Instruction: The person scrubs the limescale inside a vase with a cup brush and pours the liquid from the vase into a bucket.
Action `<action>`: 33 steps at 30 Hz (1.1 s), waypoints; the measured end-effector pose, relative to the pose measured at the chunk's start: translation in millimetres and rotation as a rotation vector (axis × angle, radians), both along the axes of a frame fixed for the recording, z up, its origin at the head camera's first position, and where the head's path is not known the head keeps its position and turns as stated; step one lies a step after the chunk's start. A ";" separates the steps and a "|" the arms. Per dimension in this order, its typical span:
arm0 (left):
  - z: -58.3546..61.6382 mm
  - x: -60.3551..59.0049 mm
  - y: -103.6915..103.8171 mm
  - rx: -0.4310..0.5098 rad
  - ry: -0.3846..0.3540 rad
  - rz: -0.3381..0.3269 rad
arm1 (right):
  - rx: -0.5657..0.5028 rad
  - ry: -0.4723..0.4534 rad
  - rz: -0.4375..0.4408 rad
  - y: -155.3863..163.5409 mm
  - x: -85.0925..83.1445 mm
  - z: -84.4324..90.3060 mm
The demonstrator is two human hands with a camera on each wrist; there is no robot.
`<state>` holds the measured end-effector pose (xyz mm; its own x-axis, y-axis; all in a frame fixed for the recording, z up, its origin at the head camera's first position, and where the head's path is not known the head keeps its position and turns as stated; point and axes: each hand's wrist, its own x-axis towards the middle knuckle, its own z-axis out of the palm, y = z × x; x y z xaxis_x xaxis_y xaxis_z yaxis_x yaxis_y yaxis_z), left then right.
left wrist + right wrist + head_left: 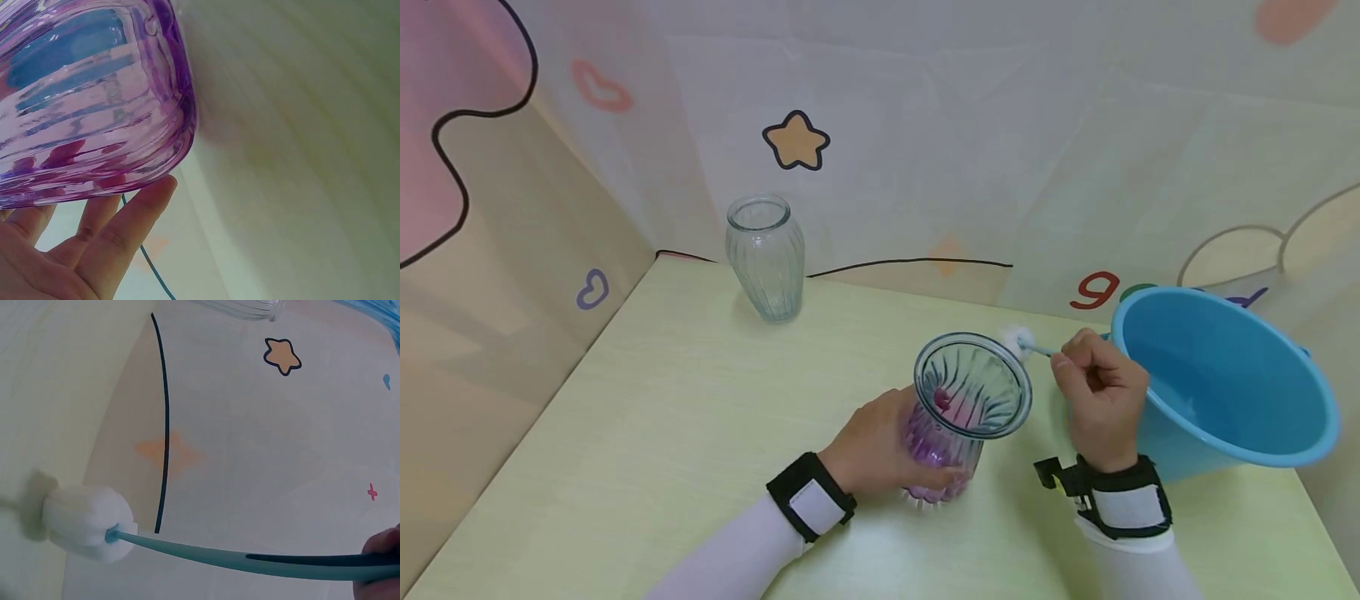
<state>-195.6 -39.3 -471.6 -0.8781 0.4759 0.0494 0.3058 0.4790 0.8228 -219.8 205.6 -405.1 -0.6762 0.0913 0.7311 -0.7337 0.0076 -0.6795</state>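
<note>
Where the left and far sides of my work space end, a pale wall [910,100] printed with hearts and drawn shapes stands behind everything. Before me spreads the light yellowish desk [625,450]. On its right side is a blue bucket [1240,358], its wide mouth facing up and towards me. The purple vase [940,446], ribbed glass with a broad greenish rim, is near the middle of the desk, to the left of the bucket, and leans a little to the right; whether its base touches the desk I cannot tell. A clear vase [767,267] stands upright at the far left, close to the wall and well apart from the purple one.

My left hand [880,446] is wrapped round the purple vase from the left, thumb along the near side. My right hand [1105,400], just left of the bucket, pinches the handle of a sponge brush [206,555]. The handle points left, and its white sponge [90,522] is just beside the far right of the purple vase's rim, outside the mouth. I wear a black wristband [811,497] on each wrist, with a white patch.
</note>
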 end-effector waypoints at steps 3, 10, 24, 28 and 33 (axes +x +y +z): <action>-0.5 0.2 -0.7 -0.005 -0.001 0.004 | 0.055 0.002 -0.007 -0.7 -1.1 -2.3; -2.2 0.0 -1.5 -0.003 0.018 -0.007 | 0.270 -0.009 -0.113 -1.0 -4.8 -6.2; -1.0 0.3 -1.5 -0.001 0.045 -0.006 | 0.629 -0.066 -0.339 2.8 3.6 5.7; -0.3 0.3 -1.3 -0.003 0.040 -0.005 | 0.766 -0.105 -0.315 5.3 15.0 9.5; -1.4 -0.5 -1.3 -0.001 0.024 -0.006 | 0.955 -0.167 -0.256 10.2 33.3 5.4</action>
